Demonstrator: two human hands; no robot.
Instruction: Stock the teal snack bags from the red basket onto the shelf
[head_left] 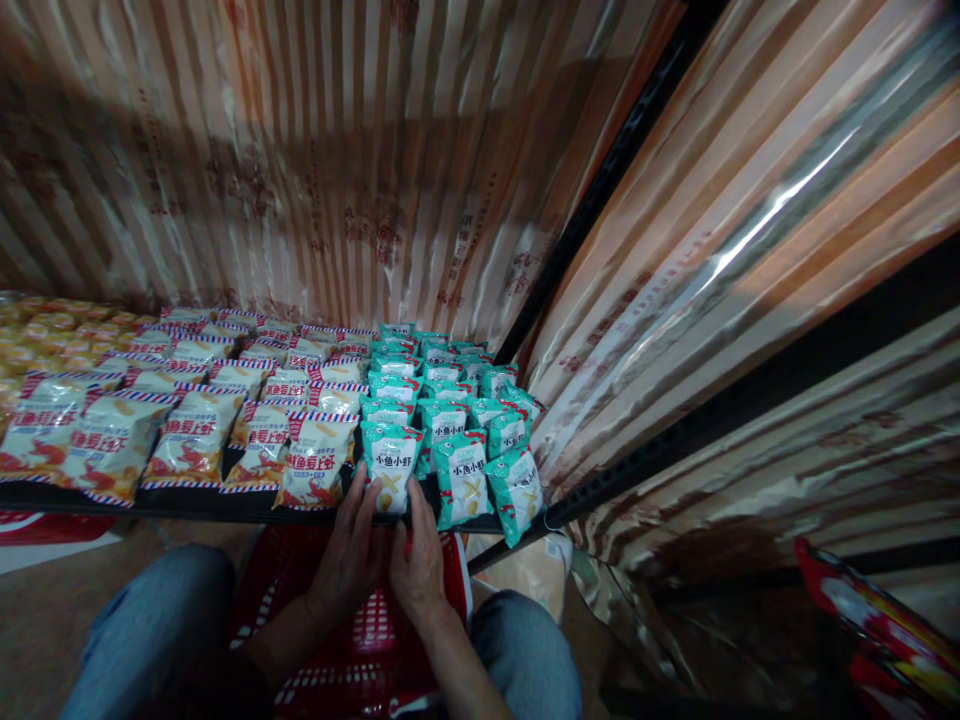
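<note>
A teal and white snack bag [391,470] stands at the shelf's front edge, in the leftmost column of teal bags. My left hand [351,545] touches its lower left side with the fingertips. On the lower right side my right hand [418,562] presses with its fingers, so the bag is held between both hands. To the right, two more front teal bags, a middle one [462,482] and a tilted one [516,492], lean over the edge. A white snack bag with red print and striped ends [319,462] stands just left of my left hand.
Rows of striped-end bags and yellow packs [67,335] fill the black shelf [300,515] leftward. A red basket [292,560] sits below, between my knees. Pleated sheeting [337,150] hangs behind and right, beside a dark post [600,170]. Red packets [877,610] are at lower right.
</note>
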